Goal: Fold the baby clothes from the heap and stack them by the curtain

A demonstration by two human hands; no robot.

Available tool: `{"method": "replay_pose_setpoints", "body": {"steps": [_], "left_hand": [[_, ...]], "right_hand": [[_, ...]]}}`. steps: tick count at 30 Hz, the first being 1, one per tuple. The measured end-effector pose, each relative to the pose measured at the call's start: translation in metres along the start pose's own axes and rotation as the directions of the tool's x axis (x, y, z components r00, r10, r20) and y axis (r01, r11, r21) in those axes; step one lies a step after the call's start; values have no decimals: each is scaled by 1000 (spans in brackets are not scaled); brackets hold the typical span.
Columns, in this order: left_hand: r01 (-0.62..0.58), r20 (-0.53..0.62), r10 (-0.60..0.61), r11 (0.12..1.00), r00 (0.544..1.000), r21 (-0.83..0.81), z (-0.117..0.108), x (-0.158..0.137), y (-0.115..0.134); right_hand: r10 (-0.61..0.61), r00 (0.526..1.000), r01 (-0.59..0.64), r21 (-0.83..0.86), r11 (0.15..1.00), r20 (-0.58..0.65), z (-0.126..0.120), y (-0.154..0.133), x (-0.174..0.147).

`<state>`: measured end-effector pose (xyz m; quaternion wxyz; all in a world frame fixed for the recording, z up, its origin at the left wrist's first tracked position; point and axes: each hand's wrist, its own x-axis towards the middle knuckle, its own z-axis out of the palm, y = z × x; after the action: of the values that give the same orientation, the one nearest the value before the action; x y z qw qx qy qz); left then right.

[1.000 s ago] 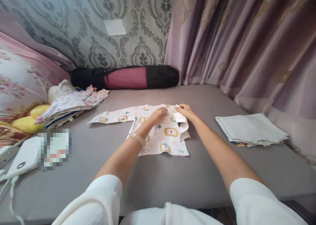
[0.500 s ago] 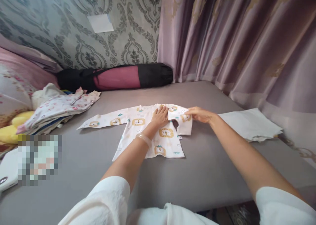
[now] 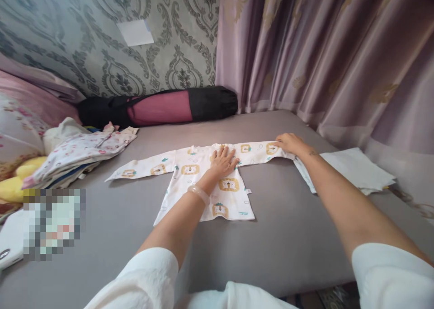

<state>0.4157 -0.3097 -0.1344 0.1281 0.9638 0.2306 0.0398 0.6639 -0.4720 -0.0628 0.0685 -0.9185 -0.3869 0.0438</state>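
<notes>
A small white long-sleeved shirt (image 3: 206,196) with yellow lion faces lies spread on the grey bed sheet (image 3: 271,236), its collar towards the wall. My left hand (image 3: 223,162), a pale bangle on its wrist, rests flat with fingers spread on the upper chest of the shirt. At the right sleeve's outer end, my right hand (image 3: 290,145) pinches the cloth between thumb and fingers and hides part of the cuff. The other sleeve lies stretched out to the left.
A folded white cloth (image 3: 359,166) lies right of my right hand. Folded clothes (image 3: 88,148) are stacked at the left beside a yellow plush thing (image 3: 20,178). A long black and maroon bag (image 3: 162,105) lies along the wall. Purple curtains (image 3: 305,51) hang at the right.
The right sleeve, folded and bent down before, is now stretched straight out to the right. My right hand has moved outward with its end. My left hand stays on the chest, fingers spread wider.
</notes>
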Motion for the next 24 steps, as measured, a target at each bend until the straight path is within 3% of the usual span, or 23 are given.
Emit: {"method": "replay_pose_setpoints", "body": {"steps": [5,12,16,19,21,24], "left_hand": [[6,29,-6,1000,1000,24,1,1,2],[19,21,-21,998,1000,66,-1,-4,6],[19,129,-20,1000,991,12,-12,-1,5],[12,201,-5,999,980,-37,-27,-12,9],[-56,175,66,997,982,-61,-36,-33,18],[-175,94,181,982,979,-66,-44,-81,40]], "right_hand": [[2,1000,2,-121,993,30,10,6,-1],[-112,992,84,-334,939,-63,17,14,3],[-22,998,-4,-383,924,-62,30,8,-2],[-27,989,-28,-357,934,-147,34,-6,-9],[-130,972,69,-293,954,-196,35,-24,-17],[-385,912,374,-99,922,-139,38,-58,-34]]}}
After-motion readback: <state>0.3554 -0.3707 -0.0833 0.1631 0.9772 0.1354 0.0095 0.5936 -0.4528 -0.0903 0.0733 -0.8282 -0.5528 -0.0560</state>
